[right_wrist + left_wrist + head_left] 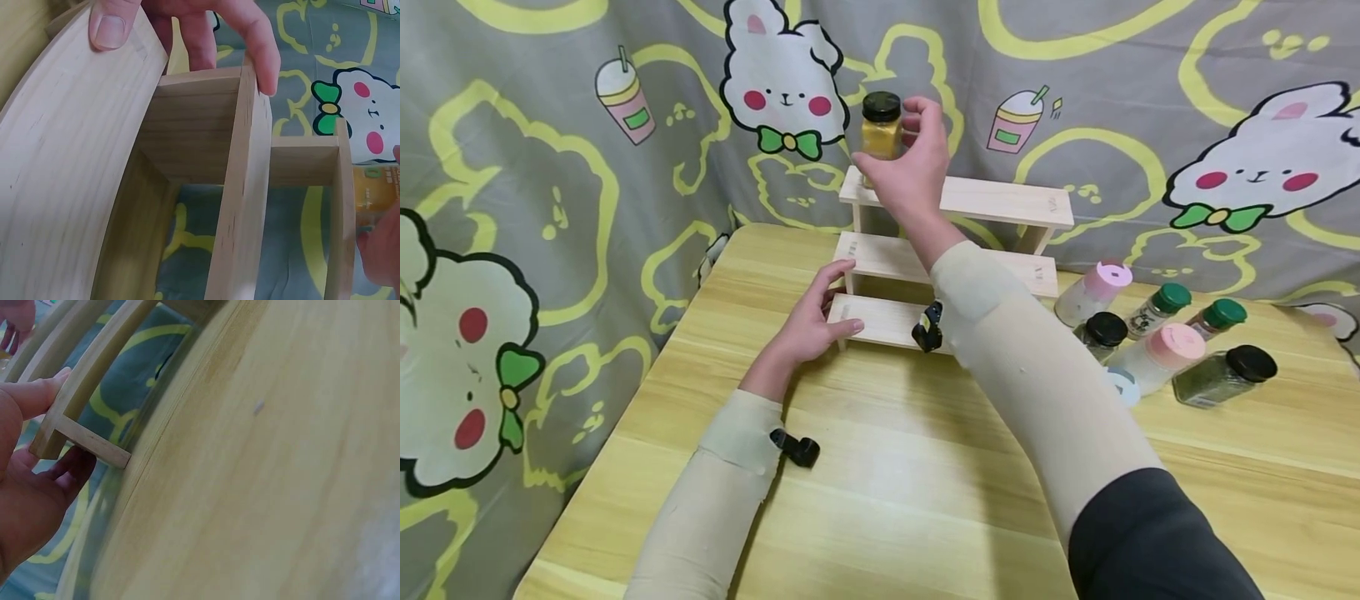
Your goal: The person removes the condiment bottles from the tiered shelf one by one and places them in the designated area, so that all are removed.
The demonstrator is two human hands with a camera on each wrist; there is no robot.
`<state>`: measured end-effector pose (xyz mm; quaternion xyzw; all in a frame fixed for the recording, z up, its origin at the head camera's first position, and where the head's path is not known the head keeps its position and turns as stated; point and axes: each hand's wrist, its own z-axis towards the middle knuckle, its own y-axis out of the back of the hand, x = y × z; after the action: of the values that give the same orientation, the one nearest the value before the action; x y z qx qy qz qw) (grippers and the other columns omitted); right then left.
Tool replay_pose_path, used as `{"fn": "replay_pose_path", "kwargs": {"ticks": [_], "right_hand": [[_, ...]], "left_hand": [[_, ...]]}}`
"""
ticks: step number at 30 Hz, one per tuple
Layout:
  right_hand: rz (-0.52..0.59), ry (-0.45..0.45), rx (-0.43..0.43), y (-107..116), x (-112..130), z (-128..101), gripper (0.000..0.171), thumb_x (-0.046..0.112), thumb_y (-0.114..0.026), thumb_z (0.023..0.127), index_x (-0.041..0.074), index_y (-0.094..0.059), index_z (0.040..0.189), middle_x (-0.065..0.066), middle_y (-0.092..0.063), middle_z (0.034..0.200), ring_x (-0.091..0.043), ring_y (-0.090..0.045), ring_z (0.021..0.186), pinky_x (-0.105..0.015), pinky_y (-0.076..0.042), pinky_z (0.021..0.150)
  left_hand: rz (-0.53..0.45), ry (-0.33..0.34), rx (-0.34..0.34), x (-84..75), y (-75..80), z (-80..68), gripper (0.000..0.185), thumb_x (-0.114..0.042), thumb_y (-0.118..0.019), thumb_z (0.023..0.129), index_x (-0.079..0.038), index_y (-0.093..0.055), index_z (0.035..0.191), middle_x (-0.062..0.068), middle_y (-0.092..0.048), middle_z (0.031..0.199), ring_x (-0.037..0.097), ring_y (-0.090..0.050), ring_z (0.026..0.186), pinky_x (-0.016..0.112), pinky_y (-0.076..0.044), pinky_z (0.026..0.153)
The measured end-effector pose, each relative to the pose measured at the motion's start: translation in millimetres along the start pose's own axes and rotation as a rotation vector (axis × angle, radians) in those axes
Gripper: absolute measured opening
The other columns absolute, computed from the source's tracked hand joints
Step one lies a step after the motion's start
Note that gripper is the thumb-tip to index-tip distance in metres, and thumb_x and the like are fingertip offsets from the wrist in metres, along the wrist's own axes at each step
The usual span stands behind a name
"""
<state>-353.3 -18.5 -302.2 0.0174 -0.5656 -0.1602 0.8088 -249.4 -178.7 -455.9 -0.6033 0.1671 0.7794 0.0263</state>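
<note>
A small glass jar of yellow spice (880, 137) with a black lid is upright at the left end of the top tier of a three-tier wooden rack (1000, 200). My right hand (917, 162) holds the jar, thumb in front and fingers curled at its right side. In the right wrist view the jar (374, 187) shows only at the right edge. My left hand (808, 321) grips the rack's left end, thumb over the bottom tier; in the left wrist view its fingers (74, 469) reach round behind the end.
Right of the rack stand or lean several seasoning bottles: a pink-topped one (1157, 358), a green-capped one (1153, 308), and a black-lidded jar of green herbs (1217, 379). The wooden table (880, 483) meets a grey patterned curtain (685, 50) behind and at left.
</note>
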Motion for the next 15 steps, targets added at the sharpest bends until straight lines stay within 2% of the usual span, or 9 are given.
{"fn": "replay_pose_path", "kwargs": {"ticks": [9,15], "right_hand": [[-0.053,0.003,0.002,-4.2,-3.0,0.6,0.070,0.016,-0.087,0.076,0.018,-0.045,0.132,-0.001,-0.051,0.122,-0.015,-0.054,0.110,-0.021,-0.042,0.093],[-0.064,0.000,0.003,-4.6,-3.8,1.3,0.069,0.016,-0.087,0.077,0.018,-0.046,0.132,-0.001,-0.052,0.122,-0.016,-0.054,0.109,-0.021,-0.042,0.092]], "left_hand": [[-0.015,0.021,0.007,-5.2,-2.2,0.1,0.085,0.016,-0.070,0.084,-0.013,-0.032,0.154,0.011,-0.025,0.159,0.043,-0.039,0.133,0.051,-0.042,0.101],[-0.003,0.016,0.001,-2.9,-1.0,-0.7,0.085,0.013,-0.072,0.084,-0.021,-0.035,0.153,0.003,-0.027,0.157,0.035,-0.041,0.133,0.045,-0.043,0.101]]}}
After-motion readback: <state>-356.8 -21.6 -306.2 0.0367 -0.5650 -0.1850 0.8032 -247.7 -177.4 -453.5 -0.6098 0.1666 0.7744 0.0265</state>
